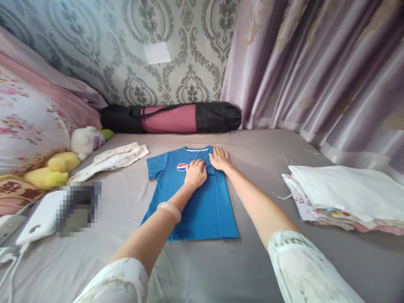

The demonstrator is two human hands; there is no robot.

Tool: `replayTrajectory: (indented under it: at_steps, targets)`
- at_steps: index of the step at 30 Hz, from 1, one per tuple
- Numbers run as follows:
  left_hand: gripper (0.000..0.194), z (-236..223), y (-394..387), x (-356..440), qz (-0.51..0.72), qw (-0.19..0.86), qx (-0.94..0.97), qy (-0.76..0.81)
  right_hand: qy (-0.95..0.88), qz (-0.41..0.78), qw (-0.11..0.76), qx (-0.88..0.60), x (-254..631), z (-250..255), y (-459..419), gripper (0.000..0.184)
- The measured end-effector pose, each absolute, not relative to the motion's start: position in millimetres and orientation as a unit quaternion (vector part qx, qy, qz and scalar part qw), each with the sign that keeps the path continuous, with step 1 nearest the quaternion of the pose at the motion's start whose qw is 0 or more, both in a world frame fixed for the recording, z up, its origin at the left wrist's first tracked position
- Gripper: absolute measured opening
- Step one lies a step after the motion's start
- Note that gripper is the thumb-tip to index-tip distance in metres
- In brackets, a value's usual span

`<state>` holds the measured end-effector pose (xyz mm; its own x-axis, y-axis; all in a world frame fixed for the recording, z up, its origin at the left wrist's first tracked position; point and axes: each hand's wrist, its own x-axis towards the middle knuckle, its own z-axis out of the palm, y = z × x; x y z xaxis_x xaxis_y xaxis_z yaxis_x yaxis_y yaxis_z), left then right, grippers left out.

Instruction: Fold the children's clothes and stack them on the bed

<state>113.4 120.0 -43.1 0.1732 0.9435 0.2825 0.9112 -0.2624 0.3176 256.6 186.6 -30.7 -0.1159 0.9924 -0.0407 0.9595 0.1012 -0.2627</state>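
Observation:
A blue short-sleeved T-shirt (198, 214) with a round red, white and blue logo lies spread on the grey bed sheet. Its left sleeve sticks out to the side. On the right no sleeve shows, and a lengthwise crease runs down that side. My left hand (195, 173), wearing a pale bangle at the wrist, rests on the chest beside the logo, fingers slightly bent and tips on the cloth. My right hand (220, 159) lies flat at the shirt's right shoulder edge, fingers stretched out. What is under my palms is hidden.
Folded clothes (344, 193) are stacked on the right. A pale patterned garment (116, 158) lies at the left, near plush toys (86, 141) and a white device (42, 219) with cables. A black and pink rolled bag (168, 118) lies along the wall; curtains (284, 63) hang at right.

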Motion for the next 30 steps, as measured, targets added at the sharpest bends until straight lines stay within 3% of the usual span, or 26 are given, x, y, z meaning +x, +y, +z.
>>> replayTrajectory:
  at_steps: [11,23,30]
  targets:
    - [0.043,-47.9,129.6,105.6,0.220,0.081,0.725,0.648,-0.782,0.061,0.106,-0.612,231.9,-40.2,130.2,0.064]
    - [0.038,-38.9,158.6,109.7,0.220,0.109,0.653,0.716,-0.779,0.057,0.114,-0.614,235.9,-41.0,135.6,0.060]
    - [0.042,-22.4,194.3,108.8,0.164,0.153,0.602,0.767,-0.783,0.103,0.176,-0.588,262.9,-32.5,159.2,0.048]
